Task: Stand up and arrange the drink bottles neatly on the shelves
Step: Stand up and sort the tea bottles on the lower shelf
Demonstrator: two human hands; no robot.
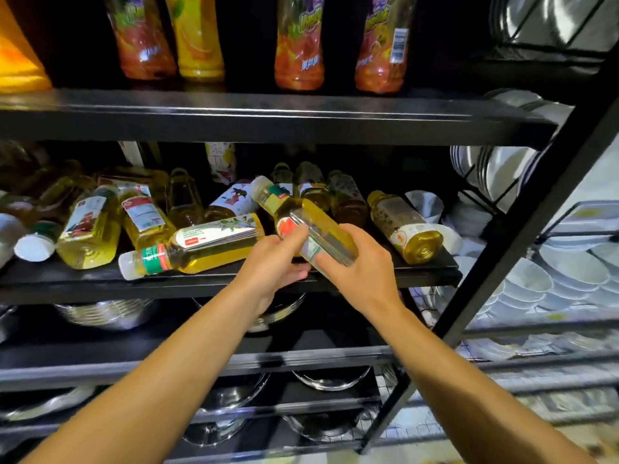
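I count four upright red and orange juice bottles: one point(142, 38), one yellow point(197, 38), a third point(299, 45) and a fourth point(382, 45) on the upper shelf point(268, 118). On the middle shelf point(201, 283) I make out roughly a dozen yellow tea bottles lying tumbled; the dim back rows resist counting. I see two hands, left hand point(271, 262) and right hand point(361, 262), holding one bottle point(301, 216) together.

Two bare forearms, no sleeves, no jewellery
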